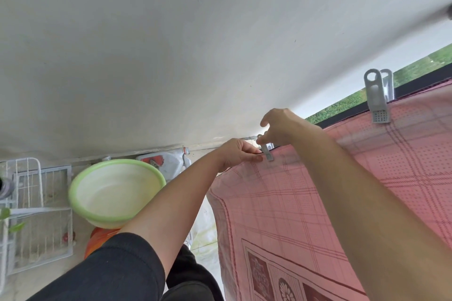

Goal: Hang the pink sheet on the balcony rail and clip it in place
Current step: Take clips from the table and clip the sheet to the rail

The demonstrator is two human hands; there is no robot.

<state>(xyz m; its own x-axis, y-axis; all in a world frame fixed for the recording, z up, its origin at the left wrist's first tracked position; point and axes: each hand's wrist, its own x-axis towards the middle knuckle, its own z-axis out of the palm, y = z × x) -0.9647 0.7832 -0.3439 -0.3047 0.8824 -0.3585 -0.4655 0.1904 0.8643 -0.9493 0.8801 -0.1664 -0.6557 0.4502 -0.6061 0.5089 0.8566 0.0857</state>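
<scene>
The pink checked sheet (305, 203) hangs over the dark balcony rail (342, 117), filling the right side of the view. A large grey clip (378, 100) sits on the sheet's top edge at the right. At the sheet's left end my right hand (278, 127) pinches a second grey clip (267, 153) that straddles the edge. Just to its left, my left hand (238, 154) grips the sheet's top edge on the rail, fingers curled over it.
A green-rimmed white basin (115, 190) rests at the lower left on something orange (97, 239). White wire racks (39, 208) stand by the far left. A white jug (168, 161) leans by the grey wall (171, 44). Grass (342, 105) shows beyond the rail.
</scene>
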